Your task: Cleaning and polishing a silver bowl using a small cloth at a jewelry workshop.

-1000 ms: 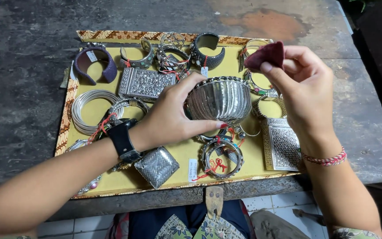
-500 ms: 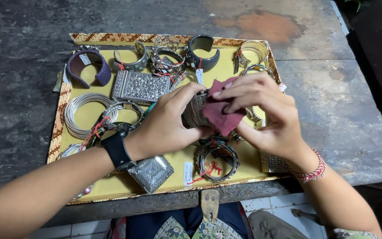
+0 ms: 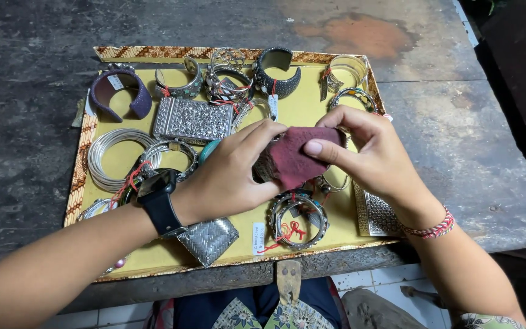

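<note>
Both hands over the yellow tray [image 3: 302,113] on the dark surface [image 3: 25,134]. Left hand [image 3: 229,176] fingers curl around a silver cuff, mostly hidden. Right hand [image 3: 369,155] fingers pinch a maroon cloth [image 3: 290,158] against it. Silver bangles [image 3: 112,157] and embossed box [image 3: 193,120] lie nearby.

Silver bangles [image 3: 112,157], a purple cuff [image 3: 120,92] and an embossed metal case [image 3: 193,119] crowd a yellow tray [image 3: 302,109] on a dark stone table [image 3: 25,128].

Black smartwatch [image 3: 156,196], red braided bracelet [image 3: 430,229]
</note>
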